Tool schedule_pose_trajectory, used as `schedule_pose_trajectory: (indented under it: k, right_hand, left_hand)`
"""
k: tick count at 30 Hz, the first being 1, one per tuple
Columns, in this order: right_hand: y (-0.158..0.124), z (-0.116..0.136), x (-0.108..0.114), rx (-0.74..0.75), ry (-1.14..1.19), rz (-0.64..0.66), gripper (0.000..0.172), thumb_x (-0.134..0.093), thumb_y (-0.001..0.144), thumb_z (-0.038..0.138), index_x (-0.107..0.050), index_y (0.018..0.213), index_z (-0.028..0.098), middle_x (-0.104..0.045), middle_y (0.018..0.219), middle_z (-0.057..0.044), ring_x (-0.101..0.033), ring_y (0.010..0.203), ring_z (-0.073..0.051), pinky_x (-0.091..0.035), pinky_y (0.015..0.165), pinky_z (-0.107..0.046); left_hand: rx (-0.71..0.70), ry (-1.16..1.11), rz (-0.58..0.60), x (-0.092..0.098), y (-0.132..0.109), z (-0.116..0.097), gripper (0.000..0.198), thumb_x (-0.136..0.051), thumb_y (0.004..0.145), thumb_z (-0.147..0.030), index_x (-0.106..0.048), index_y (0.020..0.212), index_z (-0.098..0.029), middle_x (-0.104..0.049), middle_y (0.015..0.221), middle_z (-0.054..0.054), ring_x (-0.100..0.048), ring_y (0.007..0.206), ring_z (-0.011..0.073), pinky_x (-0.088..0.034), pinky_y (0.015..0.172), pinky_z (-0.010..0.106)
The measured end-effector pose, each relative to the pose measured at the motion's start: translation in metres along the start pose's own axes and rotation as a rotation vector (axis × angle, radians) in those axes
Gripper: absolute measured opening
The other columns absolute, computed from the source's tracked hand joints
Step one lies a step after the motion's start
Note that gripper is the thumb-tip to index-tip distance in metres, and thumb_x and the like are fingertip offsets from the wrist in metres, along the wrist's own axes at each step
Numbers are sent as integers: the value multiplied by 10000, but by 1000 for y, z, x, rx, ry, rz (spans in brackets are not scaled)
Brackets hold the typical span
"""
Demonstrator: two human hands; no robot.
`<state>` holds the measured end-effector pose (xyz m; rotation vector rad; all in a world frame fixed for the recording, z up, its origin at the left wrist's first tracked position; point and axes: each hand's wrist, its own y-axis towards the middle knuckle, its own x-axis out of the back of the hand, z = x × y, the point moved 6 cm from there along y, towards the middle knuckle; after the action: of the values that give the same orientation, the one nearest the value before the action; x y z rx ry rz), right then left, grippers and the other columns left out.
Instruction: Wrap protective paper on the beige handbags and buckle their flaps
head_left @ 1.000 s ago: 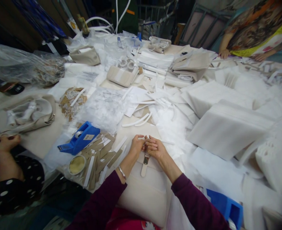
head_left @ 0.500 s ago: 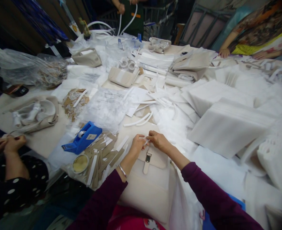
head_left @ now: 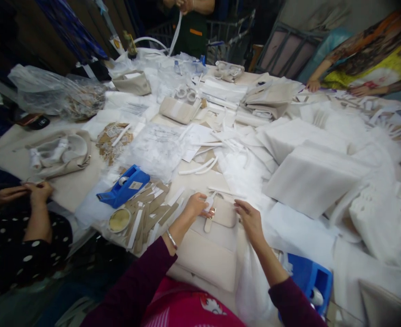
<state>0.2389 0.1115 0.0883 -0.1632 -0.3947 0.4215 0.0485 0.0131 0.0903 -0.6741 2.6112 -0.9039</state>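
A beige bag [head_left: 209, 261] with a flap and a small buckled strap [head_left: 208, 223] lies in front of me at the table's near edge. My left hand [head_left: 197, 205] is closed by the buckle, with a small white tag [head_left: 210, 202] pinched between thumb and fingers; a thin loop shows at the tag's top. Over the right side of the flap, my right hand [head_left: 250, 219] is apart from the bag, fingers loosely spread and holding nothing.
Left of the bag are a blue tape dispenser [head_left: 125, 185], a round tin [head_left: 119, 220] and cardboard strips [head_left: 144, 225]. Another blue dispenser [head_left: 311, 281] stands at right, below stacked white foam sheets [head_left: 318, 177]. A co-worker's hands [head_left: 33, 193] are at far left; others stand across the table.
My right hand has parted from my left and moved right and down, its fingers opening. The left hand keeps hold near the buckle. The view has shifted slightly, showing the right-hand dispenser.
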Motion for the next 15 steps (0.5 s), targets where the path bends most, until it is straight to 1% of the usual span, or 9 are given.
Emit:
schedule_pose_trajectory:
  k: [2,4,6,7,9,11,13,14,15]
  right_hand:
    - [-27,-15,8,-99,81,-22,357,-557,745,275,-633,1080,178,-678,1039,-83,-622,933,-214,-458,891,-385]
    - [-51,-27,12,-153,133,-66,384,-621,705,319,-638,1056,166,-676,1056,-95,-622,959,-227,-444,927,-394]
    - [-70,-40,13,-217,184,-95,436,-677,664,368,-643,1045,159,-672,1085,-103,-613,998,-247,-431,954,-403]
    - [-78,-47,13,-259,213,-101,474,-702,642,391,-643,1049,154,-669,1097,-106,-606,1023,-259,-427,963,-407]
    - [-90,-61,11,-362,276,-83,564,-740,608,439,-635,1079,147,-664,1117,-108,-583,1076,-278,-424,973,-409]
    - [-96,-72,7,-479,339,-30,634,-749,596,500,-626,1105,143,-662,1128,-109,-567,1109,-289,-431,968,-407]
    - [-98,-79,-1,-587,399,70,678,-721,614,572,-615,1135,151,-657,1144,-107,-567,1115,-287,-440,958,-402]
    - [-97,-80,-5,-636,422,126,699,-700,624,605,-604,1159,165,-655,1153,-101,-574,1108,-283,-445,951,-400]
    - [-96,-80,-10,-678,439,176,720,-678,637,633,-584,1194,186,-652,1162,-93,-582,1097,-279,-452,943,-400]
  left_hand:
    - [21,100,-8,-2,-6,6,375,-599,757,-115,-455,1103,-123,-626,577,8,-633,500,170,-521,512,284]
    - [43,203,11,-2,-15,9,422,-612,754,-146,-446,1142,-149,-613,550,-14,-607,470,147,-486,493,248]
    - [33,294,42,5,-27,9,452,-605,734,-135,-450,1158,-170,-606,537,-34,-558,415,122,-444,468,225]
    - [4,355,44,14,-32,8,447,-587,723,-116,-465,1150,-174,-604,541,-40,-527,388,111,-426,459,222]
    - [-102,515,-15,43,-42,3,412,-528,716,-84,-505,1116,-176,-611,581,-36,-498,386,100,-411,470,228]
    - [-214,664,-161,85,-50,-2,361,-485,728,-87,-548,1071,-177,-629,655,-13,-537,479,114,-430,534,242]
    - [-238,699,-324,129,-54,0,287,-490,739,-113,-589,1003,-170,-644,725,14,-581,626,140,-452,631,259]
    - [-223,671,-360,146,-54,5,248,-506,741,-131,-605,965,-165,-650,755,25,-588,693,154,-455,673,266]
    - [-199,621,-361,158,-53,11,207,-524,741,-153,-618,925,-161,-653,777,33,-586,739,165,-456,700,272]
